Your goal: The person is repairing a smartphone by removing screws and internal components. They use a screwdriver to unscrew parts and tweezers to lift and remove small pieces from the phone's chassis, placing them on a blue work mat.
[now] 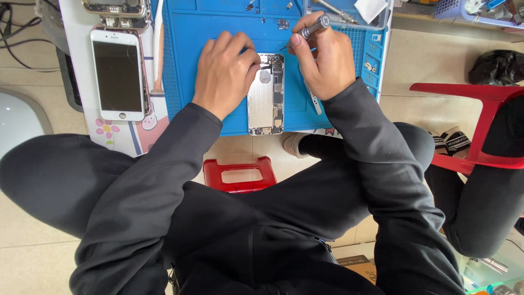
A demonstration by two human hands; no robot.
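Observation:
An opened phone body (pixel 266 95) with its inner parts showing lies on a blue work mat (pixel 191 60). My left hand (pixel 225 71) rests on the phone's left edge and pins it to the mat. My right hand (pixel 322 60) grips a small grey screwdriver (pixel 314 27), with the tip angled down at the phone's upper right corner. Both sleeves are black.
A white phone screen panel (pixel 118 74) lies on the white table to the left, with another phone frame (pixel 115 10) above it. Small screws and parts sit in the mat's trays (pixel 371 60). A red stool (pixel 238 173) stands below. Another person's leg rests by a red chair (pixel 480 125) at right.

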